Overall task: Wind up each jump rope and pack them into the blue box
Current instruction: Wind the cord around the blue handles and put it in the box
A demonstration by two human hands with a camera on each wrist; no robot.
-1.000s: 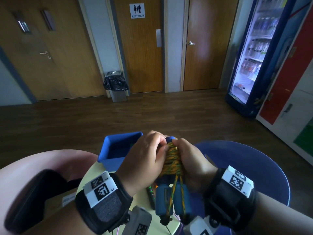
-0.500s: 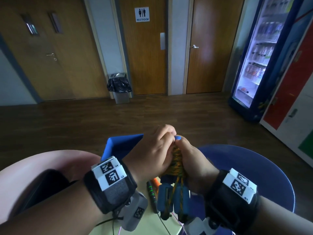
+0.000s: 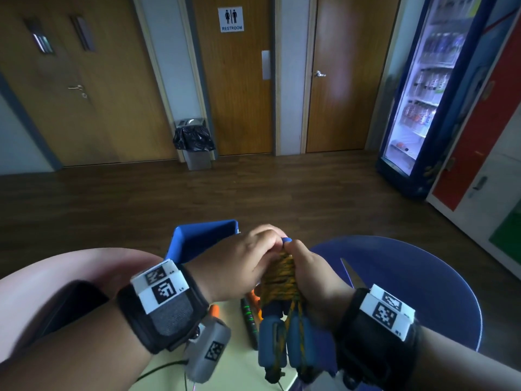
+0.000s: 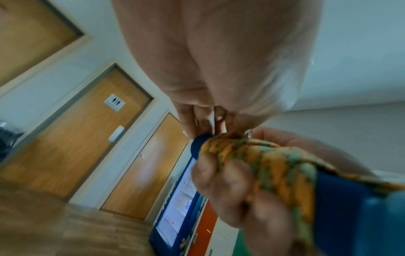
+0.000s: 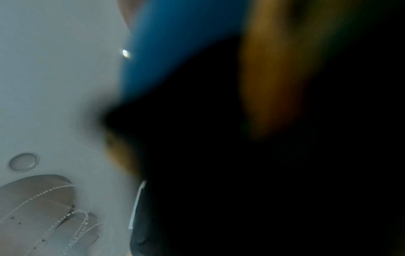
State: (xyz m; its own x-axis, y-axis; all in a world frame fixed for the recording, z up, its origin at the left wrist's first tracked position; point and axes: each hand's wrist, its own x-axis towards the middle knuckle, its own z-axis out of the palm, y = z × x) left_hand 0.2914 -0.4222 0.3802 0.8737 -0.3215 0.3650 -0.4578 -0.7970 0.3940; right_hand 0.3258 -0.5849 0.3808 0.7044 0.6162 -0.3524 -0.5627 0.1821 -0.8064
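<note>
Wood doors and dark plank floor lie behind. Both hands clamp a jump rope: left hand pinches its top, right hand wraps the braided orange-green coil above padded blue handles, just beside the blue box.

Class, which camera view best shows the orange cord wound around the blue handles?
The left wrist view: the wound cord fills the frame close up, strands distinct. The head view shows it smaller, between both hands. The right wrist view gives only an orange blur.

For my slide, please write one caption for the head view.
Both hands grip an orange-wound jump rope near the blue box.
</note>
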